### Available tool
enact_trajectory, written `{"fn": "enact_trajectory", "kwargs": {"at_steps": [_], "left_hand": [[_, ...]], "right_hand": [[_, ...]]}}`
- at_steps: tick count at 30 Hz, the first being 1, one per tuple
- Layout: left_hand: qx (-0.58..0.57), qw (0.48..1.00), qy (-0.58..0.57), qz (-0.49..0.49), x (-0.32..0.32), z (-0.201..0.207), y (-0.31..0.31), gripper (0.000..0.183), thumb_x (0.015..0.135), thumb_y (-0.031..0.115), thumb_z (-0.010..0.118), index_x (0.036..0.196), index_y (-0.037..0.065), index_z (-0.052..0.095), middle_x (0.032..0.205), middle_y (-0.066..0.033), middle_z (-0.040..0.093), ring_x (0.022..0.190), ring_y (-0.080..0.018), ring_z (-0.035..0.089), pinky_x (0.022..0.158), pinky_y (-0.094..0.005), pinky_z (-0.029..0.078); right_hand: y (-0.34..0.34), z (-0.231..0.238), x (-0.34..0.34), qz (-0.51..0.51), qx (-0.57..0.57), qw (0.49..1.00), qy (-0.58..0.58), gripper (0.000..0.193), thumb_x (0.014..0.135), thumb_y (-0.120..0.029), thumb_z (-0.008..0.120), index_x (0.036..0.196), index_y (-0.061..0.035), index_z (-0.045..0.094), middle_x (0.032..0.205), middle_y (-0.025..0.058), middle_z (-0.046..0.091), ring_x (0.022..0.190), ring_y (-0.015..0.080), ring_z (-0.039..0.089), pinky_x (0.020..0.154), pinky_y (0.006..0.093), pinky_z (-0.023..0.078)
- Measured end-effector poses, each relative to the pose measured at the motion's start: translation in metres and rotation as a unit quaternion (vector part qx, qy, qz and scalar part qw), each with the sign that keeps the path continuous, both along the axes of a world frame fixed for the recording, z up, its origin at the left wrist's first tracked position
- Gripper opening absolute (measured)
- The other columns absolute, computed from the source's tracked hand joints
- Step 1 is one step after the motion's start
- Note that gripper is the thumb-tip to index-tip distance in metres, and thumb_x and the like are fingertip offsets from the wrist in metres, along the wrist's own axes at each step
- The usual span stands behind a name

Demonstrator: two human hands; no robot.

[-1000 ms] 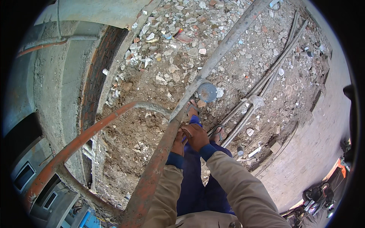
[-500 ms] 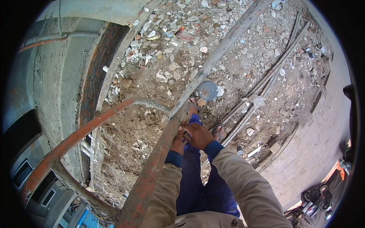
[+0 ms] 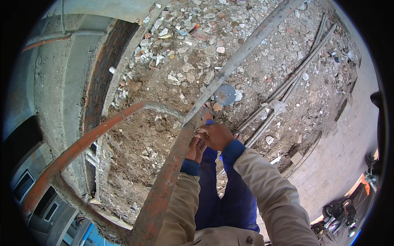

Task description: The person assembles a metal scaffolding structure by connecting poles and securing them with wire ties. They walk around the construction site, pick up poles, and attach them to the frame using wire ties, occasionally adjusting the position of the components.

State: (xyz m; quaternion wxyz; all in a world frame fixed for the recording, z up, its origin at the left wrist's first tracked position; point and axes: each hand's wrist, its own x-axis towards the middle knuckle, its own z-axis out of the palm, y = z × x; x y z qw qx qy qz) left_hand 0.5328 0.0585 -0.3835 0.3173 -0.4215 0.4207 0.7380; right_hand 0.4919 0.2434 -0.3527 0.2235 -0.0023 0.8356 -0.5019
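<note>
A long rusty orange scaffold pole (image 3: 164,184) rises from the lower middle and joins a grey pole (image 3: 242,53) running to the upper right. My left hand (image 3: 194,148) and my right hand (image 3: 216,135) are together at the joint (image 3: 201,117) where the poles meet. The right hand lies over the left, fingers curled against the pole. What is between the fingers is hidden. My blue trouser legs (image 3: 213,192) show below the hands.
A curved orange pole (image 3: 82,143) branches off to the left. A round grey disc (image 3: 224,94) lies on the rubble-strewn dirt. Several grey pipes (image 3: 283,94) lie at right beside a brick wall (image 3: 340,151). A concrete and brick ledge (image 3: 102,69) drops away at left.
Both hands have stayed at the pole joint; the right hand has shifted slightly over the left. The view has barely moved.
</note>
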Motion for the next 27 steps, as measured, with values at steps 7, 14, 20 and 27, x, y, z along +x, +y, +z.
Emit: {"fn": "enact_trajectory", "kwargs": {"at_steps": [7,14,20,27], "left_hand": [[-0.165,0.971,-0.012,-0.175,-0.025,0.027,-0.001,0.040,0.094,0.039,0.071,0.121,0.010,0.065,0.114,-0.0047,0.068,0.109,-0.0210,0.065,0.096,-0.0370,0.054],[-0.177,0.981,-0.076,-0.009,-0.025,0.048,0.019,0.030,0.094,0.027,0.072,0.117,0.008,0.066,0.106,-0.0063,0.073,0.098,-0.0199,0.070,0.088,-0.0330,0.059],[-0.345,0.938,-0.038,0.016,-0.022,0.057,0.079,0.032,0.096,0.017,0.065,0.125,0.002,0.065,0.115,-0.0095,0.071,0.102,-0.0179,0.069,0.074,-0.0293,0.059],[-0.303,0.929,0.089,-0.193,0.003,0.085,0.017,0.042,0.097,0.019,0.064,0.135,0.003,0.061,0.116,-0.0033,0.069,0.099,-0.0105,0.063,0.076,-0.0258,0.054]], "right_hand": [[0.008,-0.011,-0.021,0.081,0.048,0.990,0.108,0.013,0.081,-0.015,0.067,0.094,-0.0137,0.071,0.099,0.0047,0.069,0.095,0.0298,0.067,0.081,0.0442,0.054],[-0.002,-0.038,0.005,0.040,0.062,0.975,0.207,0.029,0.076,-0.013,0.070,0.104,-0.0186,0.068,0.099,0.0015,0.065,0.101,0.0255,0.063,0.085,0.0391,0.051],[-0.067,-0.028,0.044,-0.305,-0.078,0.947,0.065,0.018,0.086,-0.018,0.062,0.102,-0.0139,0.068,0.099,0.0054,0.068,0.091,0.0321,0.065,0.078,0.0397,0.053],[-0.027,-0.040,0.034,-0.066,0.074,0.965,0.242,0.015,0.086,-0.024,0.069,0.099,-0.0164,0.065,0.097,-0.0007,0.066,0.088,0.0220,0.064,0.074,0.0371,0.052]]}}
